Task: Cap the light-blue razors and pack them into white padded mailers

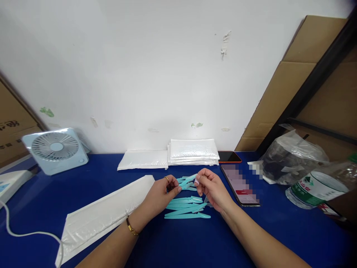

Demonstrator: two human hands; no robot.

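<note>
My left hand (pixel 163 191) is closed, its thumb and fingers pinching the handle end of a teal eyebrow razor (pixel 190 178). At the razor's other end is my right hand (pixel 211 188), its thumb and forefinger closed on the tip, where a small whitish piece shows. The fingers hide part of that end. Beneath and between the hands lie more teal eyebrow razors (pixel 184 206), several of them side by side with their heads pointing right. A further loose group of razors (pixel 188 187) sits just behind. A bit of clear plastic (pixel 208 203) lies below my right hand.
A long white padded mailer (pixel 106 212) lies to the left; more mailers (pixel 193 149) are stacked by the wall. Two phones (pixel 241 186) (pixel 230 157) rest right of the razors. A blue fan (pixel 57 149) and white cable (pixel 33 233) are left; a bottle (pixel 315 188) and bagged roll (pixel 290 154) right.
</note>
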